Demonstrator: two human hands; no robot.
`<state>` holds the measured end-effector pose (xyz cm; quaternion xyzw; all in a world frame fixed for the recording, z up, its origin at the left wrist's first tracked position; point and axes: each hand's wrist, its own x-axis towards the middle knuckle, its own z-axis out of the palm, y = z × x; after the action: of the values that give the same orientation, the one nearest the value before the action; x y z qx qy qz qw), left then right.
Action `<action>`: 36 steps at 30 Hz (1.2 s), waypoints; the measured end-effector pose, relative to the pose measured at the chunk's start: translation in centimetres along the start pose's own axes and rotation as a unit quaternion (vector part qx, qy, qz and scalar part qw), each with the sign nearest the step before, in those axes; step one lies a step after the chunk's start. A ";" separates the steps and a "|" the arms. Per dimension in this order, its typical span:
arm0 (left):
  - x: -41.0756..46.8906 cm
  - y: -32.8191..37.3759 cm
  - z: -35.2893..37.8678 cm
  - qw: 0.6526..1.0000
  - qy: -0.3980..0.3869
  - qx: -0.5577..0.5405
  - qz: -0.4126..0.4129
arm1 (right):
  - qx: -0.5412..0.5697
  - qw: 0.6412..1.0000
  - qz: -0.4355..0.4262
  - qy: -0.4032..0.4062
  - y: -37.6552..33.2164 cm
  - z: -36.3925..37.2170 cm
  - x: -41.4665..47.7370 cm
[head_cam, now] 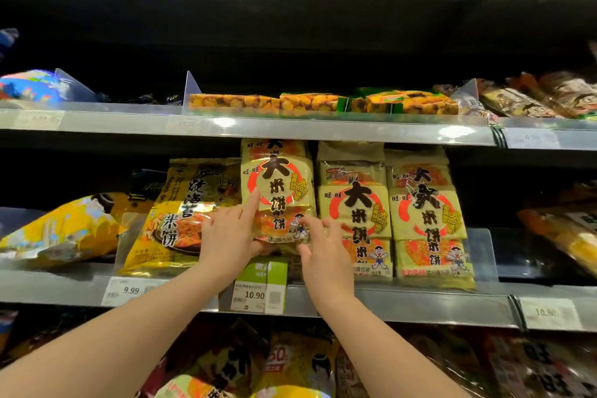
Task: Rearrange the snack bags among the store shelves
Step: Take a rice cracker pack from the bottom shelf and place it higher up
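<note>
A beige rice-cracker bag [277, 184] with a red ring and black characters stands upright at the front of the middle shelf [420, 299]. Both my hands grip its lower part. My left hand [227, 236] holds the bottom left corner with the index finger stretched up across the front. My right hand [323, 249] pinches the bottom right corner. Two matching bags [355, 210] [426, 213] stand side by side just to the right. A yellow seaweed rice-cracker bag [181, 213] leans to the left of the held bag.
A yellow bag [61, 229] lies at the far left of this shelf. Orange packs [323, 102] lie flat on the shelf above, between clear dividers [192, 86]. Price tags [255, 296] line the shelf edge. More bags [290, 365] fill the shelf below.
</note>
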<state>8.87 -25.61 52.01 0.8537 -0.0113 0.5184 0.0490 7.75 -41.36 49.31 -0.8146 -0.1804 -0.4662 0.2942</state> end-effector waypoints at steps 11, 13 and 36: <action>-0.2 -1.2 1.2 0.997 -0.041 0.046 0.035 | -0.210 0.976 -0.061 -0.015 0.5 0.7 -0.2; -0.3 -1.2 1.0 0.997 -0.046 0.049 0.043 | -0.204 0.977 -0.062 -0.016 0.6 0.5 -0.4; 1.2 -2.3 -1.4 0.991 -0.084 -0.066 0.078 | 0.217 0.956 0.162 -0.115 -1.9 1.8 -3.6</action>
<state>8.31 -23.11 53.57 0.8856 -0.1163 0.4451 0.0640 6.03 -38.84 46.09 -0.7977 -0.1755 -0.2655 0.5123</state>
